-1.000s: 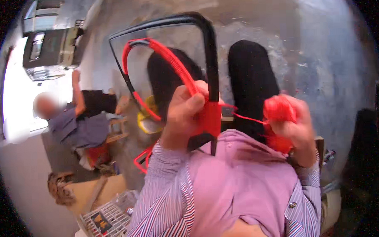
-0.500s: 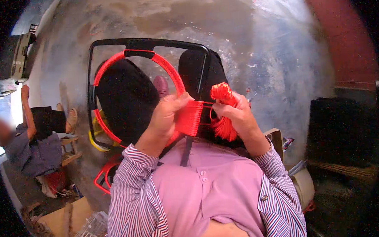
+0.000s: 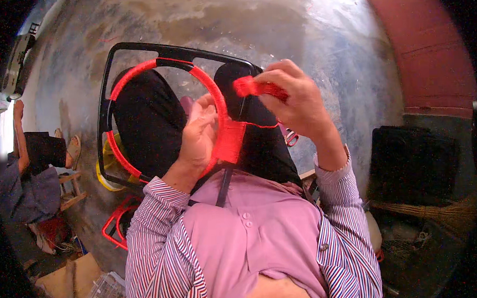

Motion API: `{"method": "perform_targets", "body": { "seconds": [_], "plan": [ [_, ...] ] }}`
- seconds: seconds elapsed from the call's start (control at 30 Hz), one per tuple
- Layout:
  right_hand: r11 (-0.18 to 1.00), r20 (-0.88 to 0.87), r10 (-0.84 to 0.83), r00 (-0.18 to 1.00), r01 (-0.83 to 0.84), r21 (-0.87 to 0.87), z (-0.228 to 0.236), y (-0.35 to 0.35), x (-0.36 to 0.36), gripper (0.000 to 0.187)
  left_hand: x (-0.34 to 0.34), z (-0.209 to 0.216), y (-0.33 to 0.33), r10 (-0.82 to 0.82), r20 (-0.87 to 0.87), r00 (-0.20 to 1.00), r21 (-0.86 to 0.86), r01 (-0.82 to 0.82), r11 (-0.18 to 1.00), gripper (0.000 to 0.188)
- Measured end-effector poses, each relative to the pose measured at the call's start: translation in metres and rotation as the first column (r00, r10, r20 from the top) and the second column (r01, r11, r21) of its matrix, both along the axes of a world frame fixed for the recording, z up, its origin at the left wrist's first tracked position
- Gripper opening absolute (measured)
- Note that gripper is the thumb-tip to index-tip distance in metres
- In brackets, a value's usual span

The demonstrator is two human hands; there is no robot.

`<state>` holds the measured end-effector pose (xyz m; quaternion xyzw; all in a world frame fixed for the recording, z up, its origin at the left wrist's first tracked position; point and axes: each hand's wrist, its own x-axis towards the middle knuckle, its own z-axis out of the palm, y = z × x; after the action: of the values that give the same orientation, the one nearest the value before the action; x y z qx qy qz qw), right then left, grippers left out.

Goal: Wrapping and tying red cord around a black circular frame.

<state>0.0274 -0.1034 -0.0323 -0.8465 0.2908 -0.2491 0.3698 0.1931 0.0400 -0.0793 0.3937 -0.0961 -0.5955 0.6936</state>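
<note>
A black rectangular frame [image 3: 156, 47] with a round ring wrapped in red cord [image 3: 215, 92] rests across my lap. A wide block of red winding [image 3: 232, 141] covers the ring's right side. My left hand [image 3: 196, 134] is inside the ring next to that block, its fingers loosely bent and apart; some fingertips are hidden near the ring. Above and right of the ring, my right hand [image 3: 294, 97] is closed around a bundle of red cord [image 3: 255, 88]. A single strand [image 3: 261, 126] runs from the winding toward my right hand.
A second red wrapped frame [image 3: 112, 232] lies lower left, near a yellow rim [image 3: 105, 174]. At the far left another person [image 3: 29, 182] sits by a wooden stool [image 3: 72, 191]. Scissors [image 3: 291, 137] show beside my right thigh. A black box-like thing [image 3: 412, 164] and a straw broom [image 3: 430, 210] are at right.
My right hand has lifted the cord bundle up and forward, drawing out a longer strand. My left hand has let go of the winding block and moved inside the ring.
</note>
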Motion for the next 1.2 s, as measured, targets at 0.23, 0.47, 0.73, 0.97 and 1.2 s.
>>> {"method": "perform_targets", "body": {
  "seconds": [0.23, 0.47, 0.73, 0.97, 1.2],
  "plan": [
    [0.895, -0.356, 0.095, 0.93, -0.236, -0.379, -0.006, -0.001, 0.043, 0.043, -0.007, 0.015, -0.01, -0.105, -0.046, 0.993, -0.184, 0.095, 0.978, 0.054],
    [0.98, 0.094, -0.16, 0.983, 0.169, -0.104, -0.025, 0.014, -0.006, 0.042, 0.007, 0.016, -0.007, -0.197, -0.349, 0.916, -0.165, 0.147, 0.975, 0.043],
    [0.951, -0.007, -0.138, 0.99, 0.134, 0.277, -0.058, 0.027, -0.018, 0.036, -0.011, 0.01, -0.002, -0.211, -0.149, 0.966, -0.033, 0.208, 0.978, 0.038],
    [0.788, 0.626, -0.269, 0.732, -0.206, 0.58, -0.014, 0.034, -0.064, 0.018, -0.002, 0.004, 0.0, -0.381, 0.056, 0.923, 0.301, 0.349, 0.888, 0.019],
    [0.597, 0.841, -0.49, 0.231, -0.614, 0.516, -0.002, 0.018, -0.17, 0.024, 0.001, 0.0, 0.002, -0.367, 0.021, 0.93, 0.252, 0.351, 0.902, 0.017]
  ]
}}
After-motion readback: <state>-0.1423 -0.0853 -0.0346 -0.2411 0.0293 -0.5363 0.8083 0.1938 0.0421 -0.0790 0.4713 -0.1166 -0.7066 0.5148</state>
